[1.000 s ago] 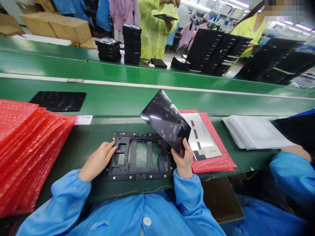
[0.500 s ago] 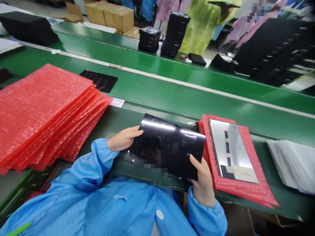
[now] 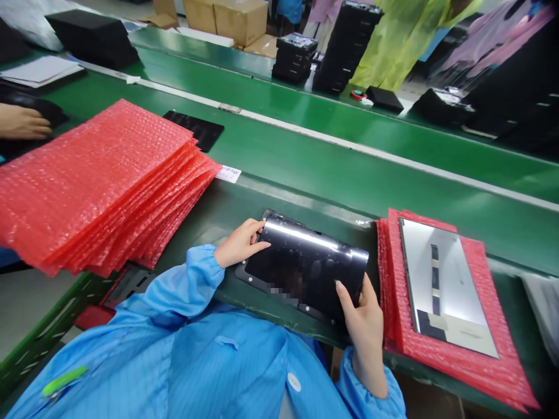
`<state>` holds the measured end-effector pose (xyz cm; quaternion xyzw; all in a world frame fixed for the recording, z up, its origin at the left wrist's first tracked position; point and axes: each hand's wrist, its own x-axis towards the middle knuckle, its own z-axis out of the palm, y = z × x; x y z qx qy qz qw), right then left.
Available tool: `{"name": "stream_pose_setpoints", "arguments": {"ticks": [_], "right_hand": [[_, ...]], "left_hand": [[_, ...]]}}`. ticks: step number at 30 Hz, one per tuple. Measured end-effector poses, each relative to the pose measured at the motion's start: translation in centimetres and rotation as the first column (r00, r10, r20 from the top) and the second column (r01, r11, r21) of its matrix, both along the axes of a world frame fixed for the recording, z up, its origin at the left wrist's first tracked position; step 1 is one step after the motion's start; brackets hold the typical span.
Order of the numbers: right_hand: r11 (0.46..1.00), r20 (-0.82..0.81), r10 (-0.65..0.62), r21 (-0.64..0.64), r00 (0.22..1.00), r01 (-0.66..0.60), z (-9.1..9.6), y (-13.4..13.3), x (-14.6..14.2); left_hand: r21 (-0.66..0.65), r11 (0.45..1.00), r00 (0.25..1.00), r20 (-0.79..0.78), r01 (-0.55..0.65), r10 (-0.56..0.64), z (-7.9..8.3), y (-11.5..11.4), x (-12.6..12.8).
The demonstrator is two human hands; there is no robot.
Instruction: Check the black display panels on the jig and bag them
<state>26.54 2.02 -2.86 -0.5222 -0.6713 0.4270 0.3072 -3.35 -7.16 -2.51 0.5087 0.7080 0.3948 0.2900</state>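
A glossy black panel (image 3: 308, 265) lies flat on a black frame jig (image 3: 244, 273) at the near edge of the green bench. My left hand (image 3: 240, 243) rests on the panel's left end, fingers curled against its corner. My right hand (image 3: 364, 320) grips the panel's right end, thumb on top. To the right, a silver-backed panel (image 3: 441, 285) lies on a pile of red bubble-wrap bags (image 3: 393, 314).
A tall fanned stack of red bubble-wrap bags (image 3: 100, 180) fills the left. Another black panel (image 3: 196, 129) lies on the green conveyor (image 3: 332, 163). Another person's hand (image 3: 21, 122) shows at far left. Black tray stacks (image 3: 345, 46) and boxes (image 3: 236, 17) stand beyond.
The black panel came down from being held up in my right hand to lying flat on the jig. My left hand moved onto its left end. My view swung left.
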Motion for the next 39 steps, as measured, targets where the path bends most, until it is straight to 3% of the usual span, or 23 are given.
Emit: {"name": "stream_pose_setpoints", "arguments": {"ticks": [10, 14, 16, 20, 25, 29, 32, 34, 36, 39], "right_hand": [[0.999, 0.100, 0.000, 0.040, 0.995, -0.004, -0.3, 0.0, 0.2], [0.997, 0.170, -0.004, 0.072, 0.986, -0.008, -0.3, 0.0, 0.4], [0.996, 0.211, 0.008, 0.080, 0.977, -0.026, -0.2, 0.0, 0.5], [0.994, 0.272, 0.036, 0.087, 0.962, -0.062, 0.0, 0.2, 0.7], [0.989, 0.320, 0.063, 0.105, 0.945, -0.101, -0.1, 0.6, 0.7], [0.983, 0.474, 0.099, 0.088, 0.875, -0.159, 0.3, 1.0, 0.8], [0.972, 0.668, 0.125, 0.066, 0.733, -0.225, 0.8, 1.3, 0.8], [0.954, 0.796, 0.084, 0.111, 0.600, -0.280, 1.0, 1.4, 0.9], [0.907, 0.850, 0.016, 0.209, 0.526, -0.366, 1.1, 1.7, 0.9], [0.766, 0.814, 0.012, 0.365, 0.580, -0.529, 1.2, 2.4, 0.8]], "left_hand": [[-0.005, 1.000, 0.998, -0.067, 0.022, -0.022, -0.4, 0.1, -0.2], [-0.058, 0.998, 0.980, -0.195, 0.035, -0.046, 0.2, -0.2, 0.3], [-0.106, 0.994, 0.936, -0.348, 0.012, -0.048, 0.6, -0.5, 0.9], [-0.182, 0.981, 0.780, -0.623, -0.064, -0.065, 0.9, -0.9, 2.2], [-0.192, 0.978, 0.704, -0.705, -0.075, -0.085, 0.7, -1.0, 2.7], [-0.194, 0.979, 0.685, -0.722, -0.068, -0.095, 0.8, -0.9, 2.6], [-0.218, 0.974, 0.661, -0.740, -0.063, -0.123, 1.1, -0.8, 2.6], [-0.236, 0.970, 0.625, -0.767, -0.065, -0.145, 1.5, -0.6, 2.7], [-0.242, 0.968, 0.579, -0.799, -0.069, -0.159, 1.8, -0.4, 2.8], [-0.231, 0.971, 0.529, -0.832, -0.059, -0.166, 2.2, -0.2, 2.9]]}}
